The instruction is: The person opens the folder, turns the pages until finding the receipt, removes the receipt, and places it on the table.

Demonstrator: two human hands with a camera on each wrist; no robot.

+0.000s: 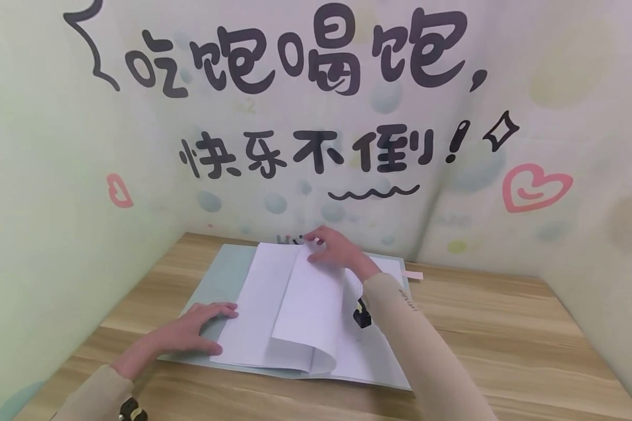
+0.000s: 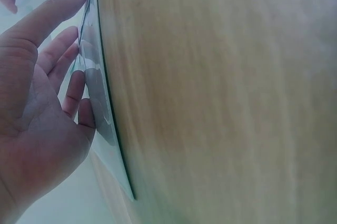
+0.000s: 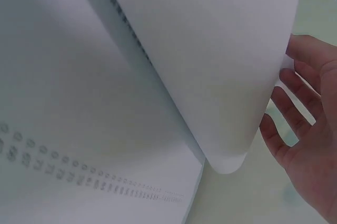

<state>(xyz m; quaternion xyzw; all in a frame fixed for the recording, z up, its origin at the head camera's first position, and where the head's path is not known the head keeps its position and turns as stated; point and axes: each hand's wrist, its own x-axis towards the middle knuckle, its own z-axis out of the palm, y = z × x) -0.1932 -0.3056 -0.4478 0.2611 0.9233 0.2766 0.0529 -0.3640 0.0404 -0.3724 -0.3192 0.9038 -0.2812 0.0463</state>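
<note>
R sleeve (image 1: 426, 339) over bk (image 1: 263, 280), pink tab (image 1: 413, 275) @edge

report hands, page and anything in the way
Left hand touching open pale-blue book. Right hand pinching raised, curled white paper page. Nothing visibly blocking it.

Beige left sleeve (image 1: 92, 394), matching right sleeve (image 1: 426, 345) on my remote feed. I make out dark lettering (image 1: 408, 300) near right cuff (image 1: 375, 285), black wrist units (image 1: 363, 317).

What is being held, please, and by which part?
The right grip holds a curled white paper page near its far edge; the left grip, apparently nothing.
</note>
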